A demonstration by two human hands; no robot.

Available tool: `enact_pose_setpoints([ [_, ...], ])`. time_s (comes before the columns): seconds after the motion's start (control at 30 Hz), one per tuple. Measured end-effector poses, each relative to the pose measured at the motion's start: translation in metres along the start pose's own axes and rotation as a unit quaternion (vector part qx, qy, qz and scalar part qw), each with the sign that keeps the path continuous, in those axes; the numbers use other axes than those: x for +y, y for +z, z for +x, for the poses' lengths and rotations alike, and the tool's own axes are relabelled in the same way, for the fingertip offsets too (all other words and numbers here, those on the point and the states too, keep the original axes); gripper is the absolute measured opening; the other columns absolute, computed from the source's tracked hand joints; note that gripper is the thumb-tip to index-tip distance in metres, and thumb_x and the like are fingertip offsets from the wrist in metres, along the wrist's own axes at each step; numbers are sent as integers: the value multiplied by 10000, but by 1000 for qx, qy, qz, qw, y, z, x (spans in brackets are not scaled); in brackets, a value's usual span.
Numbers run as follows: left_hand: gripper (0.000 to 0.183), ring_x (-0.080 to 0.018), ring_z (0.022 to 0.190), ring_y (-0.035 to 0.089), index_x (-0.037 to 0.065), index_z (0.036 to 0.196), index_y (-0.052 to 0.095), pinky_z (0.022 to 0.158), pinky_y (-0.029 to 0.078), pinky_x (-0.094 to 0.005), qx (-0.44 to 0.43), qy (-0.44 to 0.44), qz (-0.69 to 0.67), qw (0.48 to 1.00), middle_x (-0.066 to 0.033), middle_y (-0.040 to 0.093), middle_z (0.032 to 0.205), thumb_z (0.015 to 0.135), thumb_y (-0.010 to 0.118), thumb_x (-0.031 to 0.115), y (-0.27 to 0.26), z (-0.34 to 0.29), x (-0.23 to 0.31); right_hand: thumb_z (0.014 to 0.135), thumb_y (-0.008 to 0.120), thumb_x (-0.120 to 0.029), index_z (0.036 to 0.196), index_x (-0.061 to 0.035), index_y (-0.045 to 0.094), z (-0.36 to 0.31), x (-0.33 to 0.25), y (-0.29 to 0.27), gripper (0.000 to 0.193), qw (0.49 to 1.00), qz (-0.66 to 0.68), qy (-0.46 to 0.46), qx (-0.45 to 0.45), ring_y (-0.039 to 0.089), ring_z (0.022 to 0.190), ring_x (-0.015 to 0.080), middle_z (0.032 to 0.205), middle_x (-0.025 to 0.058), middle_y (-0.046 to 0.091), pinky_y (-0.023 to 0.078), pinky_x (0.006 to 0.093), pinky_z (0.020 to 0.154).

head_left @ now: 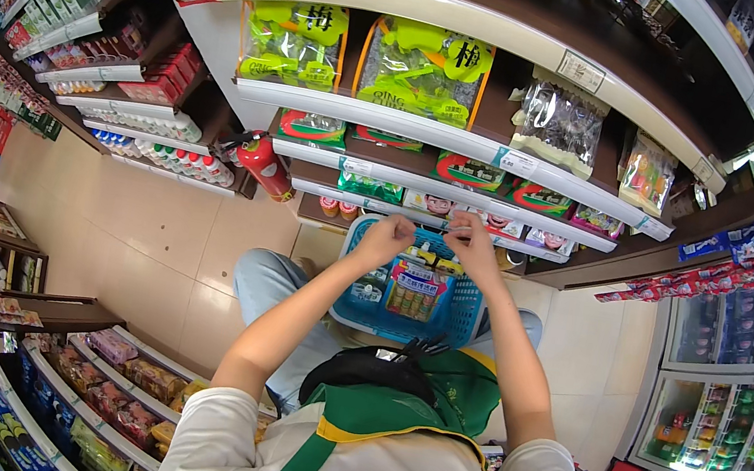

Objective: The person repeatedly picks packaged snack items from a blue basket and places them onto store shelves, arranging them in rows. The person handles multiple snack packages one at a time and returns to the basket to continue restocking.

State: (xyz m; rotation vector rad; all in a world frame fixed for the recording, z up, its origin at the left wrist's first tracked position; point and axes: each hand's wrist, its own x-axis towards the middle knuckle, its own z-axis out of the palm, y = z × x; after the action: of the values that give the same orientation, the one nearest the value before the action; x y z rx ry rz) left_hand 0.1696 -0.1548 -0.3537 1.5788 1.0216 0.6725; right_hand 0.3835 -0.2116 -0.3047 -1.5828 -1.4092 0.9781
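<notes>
Both of my hands are held over the far side of a blue plastic basket [466,313], in front of the lowest shelf. My left hand [386,241] is closed, its fingertips bent inward. My right hand [473,244] has thumb and fingers pressed together in a pinch. Anything between the fingers is too small to make out. Inside the basket lies a colourful packet [417,292] with a pink and yellow front, with more packaged goods beside it. Just beyond my hands, small packs [430,205] with printed faces stand on the bottom shelf.
Large green and yellow snack bags [424,71] fill a higher shelf, with a clear bag of dark pieces [557,124] to their right. A red fire extinguisher [263,165] stands at the shelf's left end. A glass-doored fridge [710,422] is at right, stocked shelving [121,383] at lower left.
</notes>
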Motion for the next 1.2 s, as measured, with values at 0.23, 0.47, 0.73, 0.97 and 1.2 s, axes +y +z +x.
enact_pose_setpoints([
  [0.23, 266, -303, 941, 656, 15, 1022, 649, 812, 519, -390, -22, -165, 49, 985, -156, 684, 987, 830, 710, 190, 46, 12, -77, 829, 708, -71, 1286, -8, 514, -5, 120, 17, 500, 994, -13, 104, 33, 644, 856, 163, 1019, 71, 667, 525, 295, 735],
  [0.47, 470, -383, 1040, 624, -25, 1194, 567, 889, 498, -443, -30, -269, 84, 959, -205, 663, 1108, 808, 690, 212, 82, 28, -147, 826, 708, -95, 1356, 48, 449, -16, 200, 47, 608, 957, 54, 284, -5, 648, 972, 227, 1158, 142, 630, 555, 314, 750],
  [0.73, 645, -472, 1233, 466, -44, 1402, 379, 1051, 385, -503, -97, -262, 165, 946, -309, 505, 1330, 824, 581, 157, 104, 48, -163, 787, 746, -137, 1429, 37, 382, -8, 216, 53, 758, 932, 83, 346, -69, 599, 1117, 268, 1363, 196, 497, 549, 339, 836],
  [0.97, 637, -448, 1251, 458, -30, 1373, 417, 1079, 337, -506, -82, -306, 145, 937, -291, 523, 1319, 818, 615, 210, 122, 57, -187, 764, 753, -122, 1445, 36, 360, 2, 220, 62, 801, 920, 101, 370, -87, 596, 1107, 265, 1319, 200, 526, 531, 337, 838],
  [1.2, 675, -422, 1210, 518, 10, 1334, 476, 1077, 315, -511, -115, -285, 202, 930, -230, 591, 1258, 795, 720, 335, 117, 62, -183, 839, 695, -54, 1480, 37, 253, 3, 244, 71, 784, 888, 220, 396, -78, 655, 1015, 269, 1369, 208, 468, 568, 339, 810],
])
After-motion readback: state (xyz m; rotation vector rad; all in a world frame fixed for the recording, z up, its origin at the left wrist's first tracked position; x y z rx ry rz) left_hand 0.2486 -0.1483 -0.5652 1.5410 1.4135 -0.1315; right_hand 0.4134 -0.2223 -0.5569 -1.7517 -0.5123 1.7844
